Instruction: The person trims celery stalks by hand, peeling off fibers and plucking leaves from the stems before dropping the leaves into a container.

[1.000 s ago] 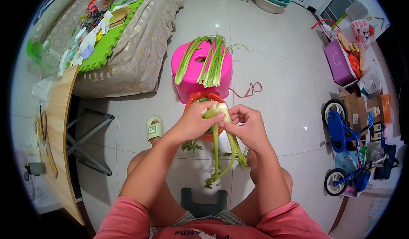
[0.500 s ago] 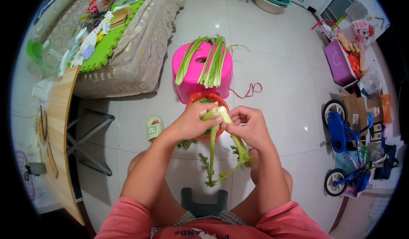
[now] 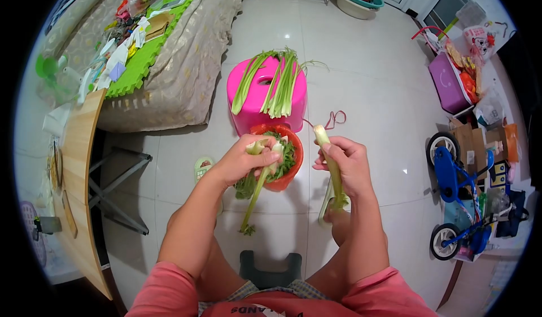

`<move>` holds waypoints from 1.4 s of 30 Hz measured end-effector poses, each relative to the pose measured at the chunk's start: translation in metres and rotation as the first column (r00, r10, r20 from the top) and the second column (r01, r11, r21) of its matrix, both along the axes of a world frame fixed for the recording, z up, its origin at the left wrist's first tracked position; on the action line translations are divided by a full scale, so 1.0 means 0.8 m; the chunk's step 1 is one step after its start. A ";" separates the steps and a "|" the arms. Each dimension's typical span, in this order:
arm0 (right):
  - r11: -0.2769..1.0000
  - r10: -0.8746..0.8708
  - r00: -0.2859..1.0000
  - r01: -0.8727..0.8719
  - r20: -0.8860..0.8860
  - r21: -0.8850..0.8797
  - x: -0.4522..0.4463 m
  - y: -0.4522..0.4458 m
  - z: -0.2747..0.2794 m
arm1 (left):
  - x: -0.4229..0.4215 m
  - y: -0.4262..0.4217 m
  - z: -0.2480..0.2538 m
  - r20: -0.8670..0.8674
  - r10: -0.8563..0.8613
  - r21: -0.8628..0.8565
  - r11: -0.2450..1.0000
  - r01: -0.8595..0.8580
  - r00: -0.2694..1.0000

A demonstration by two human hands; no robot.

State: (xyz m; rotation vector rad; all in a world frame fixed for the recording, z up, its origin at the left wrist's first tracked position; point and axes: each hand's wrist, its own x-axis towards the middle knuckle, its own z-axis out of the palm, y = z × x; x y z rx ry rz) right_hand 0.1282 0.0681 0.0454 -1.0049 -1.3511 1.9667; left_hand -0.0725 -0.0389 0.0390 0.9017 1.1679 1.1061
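Observation:
My left hand [image 3: 247,160] is closed around some celery stalks [image 3: 257,193], whose cut ends stick out past the fingers while a thin stem hangs down. To the right, my right hand [image 3: 345,160] grips a single thick celery stalk [image 3: 332,162], its pale cut end pointing up and away. Below and between the hands stands a red-orange basin [image 3: 296,167] with green leaves [image 3: 285,158] in it. Beyond that, several long celery stalks [image 3: 285,88] lie across a pink stool [image 3: 266,124].
A wooden table [image 3: 79,164] runs along the left, near a bed [image 3: 180,74] covered with items. On the right stand a blue child's bike [image 3: 451,184] and a purple bin [image 3: 446,82]. A slipper [image 3: 202,167] lies on the tiled floor, and stacked basins [image 3: 358,3] stand at the back.
My hands have moved apart. One celery stalk is now separate in my right hand, drawn off to the right, while the others stay in my left hand, which shifted left.

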 end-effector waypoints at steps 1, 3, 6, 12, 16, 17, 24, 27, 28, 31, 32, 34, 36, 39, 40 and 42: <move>0.999 0.021 0.998 -0.023 -0.054 -0.037 -0.004 -0.002 -0.003 | 0.003 0.001 -0.002 0.008 0.019 0.024 1.000 -0.019 1.000; 0.993 0.088 0.991 -0.094 -0.098 -0.068 -0.007 -0.001 -0.012 | 0.006 0.004 -0.013 0.042 0.037 0.061 0.997 -0.040 0.998; 0.993 0.064 0.990 -0.076 -0.122 -0.095 -0.013 -0.005 -0.011 | 0.016 0.009 -0.018 0.171 0.139 0.090 0.984 -0.156 0.975; 0.967 0.066 0.968 -0.122 -0.242 -0.223 -0.012 0.001 -0.016 | 0.007 0.009 -0.015 0.326 0.292 -0.115 0.956 -0.269 0.899; 0.960 0.071 0.963 -0.137 -0.259 -0.245 -0.018 -0.003 -0.022 | 0.022 0.010 -0.004 0.215 0.326 -0.147 0.943 -0.300 0.920; 0.949 0.075 0.961 -0.151 -0.266 -0.277 -0.021 -0.007 -0.021 | 0.027 0.011 -0.004 0.215 0.328 -0.147 0.942 -0.301 0.920; 0.917 0.077 0.956 -0.178 -0.282 -0.356 -0.042 -0.021 -0.025 | 0.030 0.011 -0.004 0.189 0.279 -0.040 0.960 -0.277 0.942; 0.939 0.098 0.972 -0.161 -0.215 -0.303 -0.040 -0.020 -0.025 | 0.031 0.011 -0.006 0.189 0.279 -0.003 0.959 -0.284 0.941; 0.955 0.141 0.978 -0.176 -0.156 -0.239 -0.039 -0.019 -0.025 | 0.032 0.010 -0.007 0.188 0.280 0.021 0.957 -0.289 0.942; 0.979 0.148 0.984 -0.160 -0.098 -0.129 -0.041 -0.020 -0.027 | 0.032 0.010 -0.007 0.124 0.320 0.051 0.943 -0.328 0.939; 0.979 0.150 0.984 -0.162 -0.098 -0.128 -0.041 -0.020 -0.027 | 0.031 0.010 -0.008 0.124 0.321 0.052 0.943 -0.329 0.939; 0.968 0.229 0.973 -0.228 -0.002 0.106 -0.040 -0.023 -0.024 | 0.031 0.010 -0.010 0.025 0.387 0.038 0.921 -0.387 0.922; 0.958 0.260 0.965 -0.260 0.018 0.122 -0.040 -0.024 -0.020 | 0.033 0.012 -0.009 0.027 0.393 0.035 0.918 -0.394 0.919; 0.920 0.306 0.941 -0.332 0.148 0.210 -0.045 -0.029 -0.024 | 0.034 0.012 -0.011 0.013 0.372 0.016 0.928 -0.373 0.928; 0.922 0.260 0.952 -0.294 0.160 0.252 -0.047 -0.029 -0.031 | 0.035 0.012 -0.012 -0.003 0.344 -0.001 0.939 -0.344 0.939; 0.922 0.212 0.962 -0.254 0.170 0.293 -0.048 -0.030 -0.036 | 0.033 0.012 -0.012 -0.009 0.328 -0.007 0.945 -0.328 0.945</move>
